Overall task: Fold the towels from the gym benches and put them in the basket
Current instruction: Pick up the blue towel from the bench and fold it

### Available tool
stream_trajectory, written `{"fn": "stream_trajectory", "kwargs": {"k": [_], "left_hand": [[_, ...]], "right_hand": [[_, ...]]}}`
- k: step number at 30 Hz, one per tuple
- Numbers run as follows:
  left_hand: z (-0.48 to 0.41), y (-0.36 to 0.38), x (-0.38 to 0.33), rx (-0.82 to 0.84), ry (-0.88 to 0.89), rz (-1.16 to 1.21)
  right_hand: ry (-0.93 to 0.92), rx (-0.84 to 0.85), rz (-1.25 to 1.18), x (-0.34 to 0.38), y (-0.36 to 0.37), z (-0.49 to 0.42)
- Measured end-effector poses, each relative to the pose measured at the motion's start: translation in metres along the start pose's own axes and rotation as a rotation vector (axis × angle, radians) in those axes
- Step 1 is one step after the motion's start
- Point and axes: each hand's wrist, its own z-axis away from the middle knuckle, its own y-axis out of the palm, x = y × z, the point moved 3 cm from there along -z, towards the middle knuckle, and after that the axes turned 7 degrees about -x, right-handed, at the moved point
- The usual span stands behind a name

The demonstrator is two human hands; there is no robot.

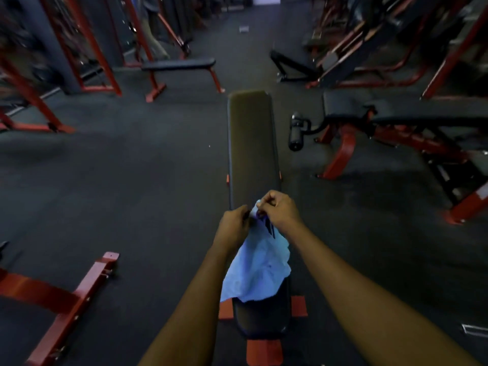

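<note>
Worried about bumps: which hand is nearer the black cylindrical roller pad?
Right: the right hand is below-left of the black cylindrical roller pad; the left hand is farther left.

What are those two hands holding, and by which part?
A light blue towel. The left hand and the right hand pinch its top edge; the rest hangs over the bench.

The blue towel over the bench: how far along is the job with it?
Done: the blue towel is picked up; only its lower end lies on the bench. In hand: the left hand and the right hand pinch its top edge, and it hangs crumpled. Left: no fold shows yet, and no basket is in view.
</note>
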Motion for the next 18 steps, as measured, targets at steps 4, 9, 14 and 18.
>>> {"fn": "stream_trajectory", "kwargs": {"k": [4,9,14,18], "left_hand": [[-0.023,-0.038,-0.043,-0.07,0.14,0.011],[-0.037,-0.064,-0.073,-0.166,0.171,0.035],[-0.042,-0.089,-0.1,-0.287,0.145,0.077],[-0.047,-0.106,-0.099,-0.347,-0.142,-0.048]], "right_hand": [[0.014,0.006,-0.125,0.039,-0.02,-0.008],[-0.067,0.276,-0.036,0.059,-0.038,-0.004],[-0.175,0.366,0.226,0.061,-0.052,0.0],[-0.265,0.19,0.245,0.079,-0.064,-0.007]]}}
